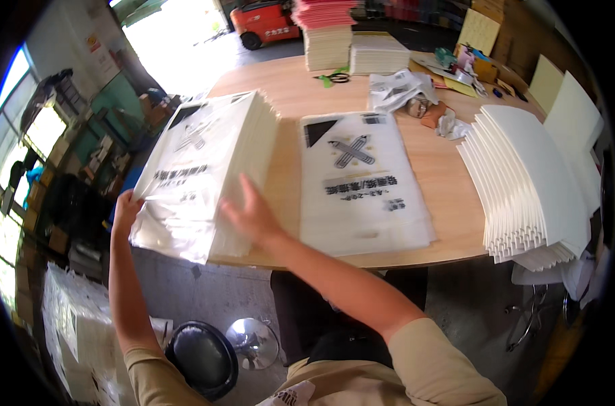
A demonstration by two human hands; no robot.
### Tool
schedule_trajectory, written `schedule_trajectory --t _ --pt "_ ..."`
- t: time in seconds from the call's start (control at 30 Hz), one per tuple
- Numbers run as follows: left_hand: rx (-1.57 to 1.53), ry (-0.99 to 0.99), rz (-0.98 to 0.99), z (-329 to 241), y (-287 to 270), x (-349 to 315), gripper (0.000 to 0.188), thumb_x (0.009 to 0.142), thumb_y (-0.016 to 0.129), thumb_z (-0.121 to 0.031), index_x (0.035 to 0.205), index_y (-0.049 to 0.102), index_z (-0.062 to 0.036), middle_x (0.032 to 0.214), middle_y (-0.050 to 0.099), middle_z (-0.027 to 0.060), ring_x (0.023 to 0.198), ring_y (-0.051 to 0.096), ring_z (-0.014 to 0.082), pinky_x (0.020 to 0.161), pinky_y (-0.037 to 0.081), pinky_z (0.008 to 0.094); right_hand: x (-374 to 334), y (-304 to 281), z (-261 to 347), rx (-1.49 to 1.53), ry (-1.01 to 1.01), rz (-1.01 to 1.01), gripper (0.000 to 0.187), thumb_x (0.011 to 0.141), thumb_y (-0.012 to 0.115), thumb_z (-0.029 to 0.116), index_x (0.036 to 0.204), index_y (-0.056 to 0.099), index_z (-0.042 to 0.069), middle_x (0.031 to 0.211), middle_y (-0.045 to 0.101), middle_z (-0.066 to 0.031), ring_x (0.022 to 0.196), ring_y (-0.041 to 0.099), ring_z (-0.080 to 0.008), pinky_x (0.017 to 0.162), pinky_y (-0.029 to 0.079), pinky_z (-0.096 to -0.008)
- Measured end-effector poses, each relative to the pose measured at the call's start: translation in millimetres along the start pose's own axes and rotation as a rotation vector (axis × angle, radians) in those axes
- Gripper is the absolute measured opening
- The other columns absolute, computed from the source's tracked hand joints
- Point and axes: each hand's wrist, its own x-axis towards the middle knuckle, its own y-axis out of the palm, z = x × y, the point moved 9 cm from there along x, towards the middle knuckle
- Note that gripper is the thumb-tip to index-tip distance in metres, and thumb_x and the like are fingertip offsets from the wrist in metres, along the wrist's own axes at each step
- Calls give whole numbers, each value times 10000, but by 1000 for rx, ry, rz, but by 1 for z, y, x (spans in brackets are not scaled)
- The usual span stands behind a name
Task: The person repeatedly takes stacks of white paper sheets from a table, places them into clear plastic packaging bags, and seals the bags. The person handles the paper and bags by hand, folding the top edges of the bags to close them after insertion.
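A tall stack of white paper packs in transparent printed bags stands at the left of the table, its top bag loose and wrinkled at the near end. My left hand is closed on the left edge of that top plastic bag, near its front corner. Against the right side of the stack is my right hand, fingers spread and slightly blurred, holding nothing. Just right of it lies a flat pile of printed plastic bags, with a black crossed-pencils picture and dark lettering on top.
At the right, a fanned stack of white sheets reaches the table edge. Scissors, crumpled plastic and paper stacks sit toward the back of the table. Below are a black round stool and wrapped bundles.
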Motion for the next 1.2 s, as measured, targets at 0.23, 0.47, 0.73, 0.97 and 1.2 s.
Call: schedule_trajectory --t 0.23,0.47,0.73,0.97,1.2 --pt "-671 -16 249 64 70 27 450 992 551 -168 1399 494 17 1239 636 143 1067 651 229 898 539 341 34 63 -65 -64 -93 -105 829 948 587 164 1545 75 -98 1607 124 -335 1518 111 -431 1247 99 -463" --pt "-534 19 162 48 42 23 371 992 537 -119 1327 538 42 1165 653 107 1012 652 197 882 535 314 3 53 -14 -195 25 131 820 1020 492 271 1560 -25 -66 1648 -20 -264 1543 -30 -375 1250 65 -470" --pt "337 386 -417 -104 -8 -46 438 1063 474 -277 1324 548 68 1284 607 227 1177 593 311 1036 458 385 -224 -238 19 -12 -378 -263 316 967 654 103 1268 623 9 1170 675 -140 1020 667 -205 864 532 -319" --pt "-107 864 -94 -330 194 -272 201 880 619 -92 1004 710 36 1089 690 194 1051 661 358 951 514 452 -366 -386 -9 -314 -163 -794 119 943 624 29 1020 709 -2 955 704 -87 846 644 -127 738 510 -259" --pt "21 790 367 -406 380 -283 471 872 736 -207 1284 620 -11 1414 564 167 1377 460 370 1138 373 469 -267 -299 -49 -1162 -366 -345 312 889 704 219 1141 685 36 1217 678 -88 1252 559 -286 1082 408 -459"
